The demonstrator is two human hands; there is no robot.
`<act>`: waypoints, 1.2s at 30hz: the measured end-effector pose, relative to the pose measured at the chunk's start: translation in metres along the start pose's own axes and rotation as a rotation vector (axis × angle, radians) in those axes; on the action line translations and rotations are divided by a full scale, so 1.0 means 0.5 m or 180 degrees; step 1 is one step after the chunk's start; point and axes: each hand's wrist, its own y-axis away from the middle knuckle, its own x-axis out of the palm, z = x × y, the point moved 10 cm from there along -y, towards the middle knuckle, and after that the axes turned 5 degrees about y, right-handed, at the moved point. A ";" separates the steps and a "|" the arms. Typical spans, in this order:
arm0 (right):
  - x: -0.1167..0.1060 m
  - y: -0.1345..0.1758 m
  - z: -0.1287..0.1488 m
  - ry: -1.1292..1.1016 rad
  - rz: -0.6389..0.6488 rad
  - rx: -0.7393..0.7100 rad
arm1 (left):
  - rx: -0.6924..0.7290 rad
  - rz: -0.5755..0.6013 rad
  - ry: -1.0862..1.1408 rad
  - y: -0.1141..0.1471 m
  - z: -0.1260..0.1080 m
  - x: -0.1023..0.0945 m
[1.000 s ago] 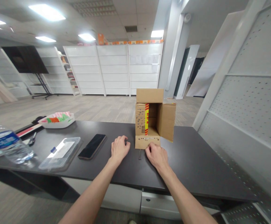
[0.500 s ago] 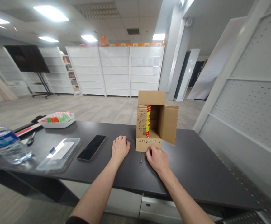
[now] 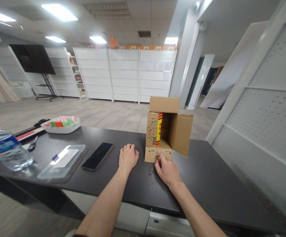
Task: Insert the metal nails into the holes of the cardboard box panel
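Observation:
An opened cardboard box lies on its side on the dark table, its opening toward me. A row of small dark and pale spots runs across its lower flap. My right hand is at that flap's front edge, its fingers bent with thumb and index close together; whatever they hold is too small to make out. My left hand rests palm down on the table, left of the box, holding nothing, fingers lightly bent. Between my hands, by the flap, are a couple of thin metal screws or nails.
Left of my left hand lie a black phone and a clear plastic case. Farther left stand a water bottle and a white basket of colourful items. A perforated panel rises along the right.
The view has shifted slightly, so the table things sit a little differently in the picture. My right index finger has lifted or stretched a little over the flap. My left hand stays put.

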 end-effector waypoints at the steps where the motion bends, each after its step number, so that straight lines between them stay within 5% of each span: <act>1: 0.000 -0.002 0.000 -0.0023 0.0010 0.0010 | 0.0007 -0.0015 0.0003 0.000 0.000 0.000; 36: -0.003 -0.096 0.005 -0.0354 0.0239 0.0388 | -0.0028 -0.0034 0.0029 -0.001 0.002 0.000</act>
